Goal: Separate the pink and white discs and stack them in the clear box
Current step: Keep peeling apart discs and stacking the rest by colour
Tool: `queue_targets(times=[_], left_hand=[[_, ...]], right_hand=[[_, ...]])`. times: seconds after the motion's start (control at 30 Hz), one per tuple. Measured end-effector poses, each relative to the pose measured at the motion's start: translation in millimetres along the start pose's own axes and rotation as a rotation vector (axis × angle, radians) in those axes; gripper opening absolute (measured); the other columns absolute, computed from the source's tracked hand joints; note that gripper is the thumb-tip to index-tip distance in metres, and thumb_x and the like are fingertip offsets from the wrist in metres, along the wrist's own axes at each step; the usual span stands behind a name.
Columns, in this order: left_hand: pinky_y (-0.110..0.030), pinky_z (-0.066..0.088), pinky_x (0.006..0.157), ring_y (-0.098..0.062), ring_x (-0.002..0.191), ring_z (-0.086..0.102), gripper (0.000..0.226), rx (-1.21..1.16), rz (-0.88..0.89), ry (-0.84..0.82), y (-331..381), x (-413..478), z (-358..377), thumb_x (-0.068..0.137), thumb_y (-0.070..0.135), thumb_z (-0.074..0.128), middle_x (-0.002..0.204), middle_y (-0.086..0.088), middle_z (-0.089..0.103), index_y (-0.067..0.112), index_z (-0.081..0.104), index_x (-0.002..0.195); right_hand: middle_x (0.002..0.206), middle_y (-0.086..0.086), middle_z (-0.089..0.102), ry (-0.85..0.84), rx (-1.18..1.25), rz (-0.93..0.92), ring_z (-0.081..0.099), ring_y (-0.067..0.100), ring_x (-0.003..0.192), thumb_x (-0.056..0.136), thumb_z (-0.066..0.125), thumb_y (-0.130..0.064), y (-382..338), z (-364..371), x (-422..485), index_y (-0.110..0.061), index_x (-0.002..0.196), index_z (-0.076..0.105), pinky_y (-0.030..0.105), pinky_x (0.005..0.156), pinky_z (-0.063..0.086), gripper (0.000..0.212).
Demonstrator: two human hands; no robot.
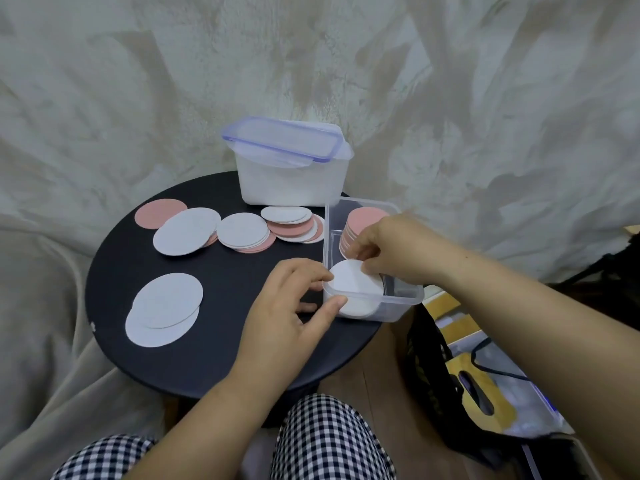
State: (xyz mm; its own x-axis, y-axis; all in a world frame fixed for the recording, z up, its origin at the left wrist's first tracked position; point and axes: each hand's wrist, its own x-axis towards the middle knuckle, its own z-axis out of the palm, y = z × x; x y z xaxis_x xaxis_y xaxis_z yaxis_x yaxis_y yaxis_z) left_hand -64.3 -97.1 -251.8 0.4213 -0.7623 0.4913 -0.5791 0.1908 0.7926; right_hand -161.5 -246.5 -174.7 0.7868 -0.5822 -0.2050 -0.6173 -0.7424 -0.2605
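Checked trousers (325,441) sit lowest. Above, the left hand (294,306) holds 1 white disc (353,280) by its near edge with thumb and forefinger. The right hand (391,251) fingers pinch its far edge. The disc lies tilted in the clear box (412,296) on the table (225,358), before the pink stack (363,220).

I see a round black table (221,358) at the centre of the view. At its far edge stands a white tub (291,185). Its clear lid with purple clips (280,138) rests on top, slightly askew. A pale patterned curtain (346,64) fills the background and drapes down on the left. Checked trousers (329,441) occupy the lower edge. On the right, a black bag (429,375) sits on a wooden floor (377,375), with yellow cardboard (457,368) just beside it.
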Motion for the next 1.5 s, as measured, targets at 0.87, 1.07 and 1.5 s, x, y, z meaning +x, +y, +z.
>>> queue_targets(times=[0.87, 1.07, 1.5], left_hand=[[-0.021, 0.055, 0.068, -0.008, 0.091, 0.060, 0.029, 0.015, 0.035, -0.027, -2.1, -2.1, -1.4, 0.081, 0.038, 0.057, 0.105, 0.009, 0.054, 0.020, 0.062, 0.103], [-0.017, 0.053, 0.069, -0.007, 0.091, 0.061, 0.025, -0.002, 0.008, -0.033, -1.0, -1.8, -2.7, 0.081, 0.034, 0.063, 0.104, 0.010, 0.056, 0.023, 0.062, 0.103], [-0.022, 0.036, 0.093, -0.015, 0.111, 0.054, 0.022, 0.508, -0.254, 0.234, -31.8, -20.1, -114.1, 0.080, 0.023, 0.069, 0.117, 0.003, 0.062, 0.020, 0.068, 0.102]], right_hand=[[0.107, -0.005, 0.068, -0.092, -0.050, -0.014, 0.060, 0.010, 0.092, 0.082, 0.066, -0.014, -2.9, 1.1, -0.3, -0.026, 0.116, 0.063, 0.024, 0.084, 0.048, 0.037], [0.099, -0.009, 0.068, -0.004, 0.026, -0.031, 0.061, 0.006, 0.088, 0.078, 0.072, -0.019, -2.7, -9.7, -8.5, -0.022, 0.109, 0.067, 0.018, 0.081, 0.047, 0.031], [0.092, -0.014, 0.070, 0.143, 0.526, -0.340, 0.063, -0.003, 0.088, 0.084, 0.066, -0.022, -86.4, 13.6, -11.5, -0.026, 0.102, 0.070, 0.013, 0.082, 0.047, 0.018]])
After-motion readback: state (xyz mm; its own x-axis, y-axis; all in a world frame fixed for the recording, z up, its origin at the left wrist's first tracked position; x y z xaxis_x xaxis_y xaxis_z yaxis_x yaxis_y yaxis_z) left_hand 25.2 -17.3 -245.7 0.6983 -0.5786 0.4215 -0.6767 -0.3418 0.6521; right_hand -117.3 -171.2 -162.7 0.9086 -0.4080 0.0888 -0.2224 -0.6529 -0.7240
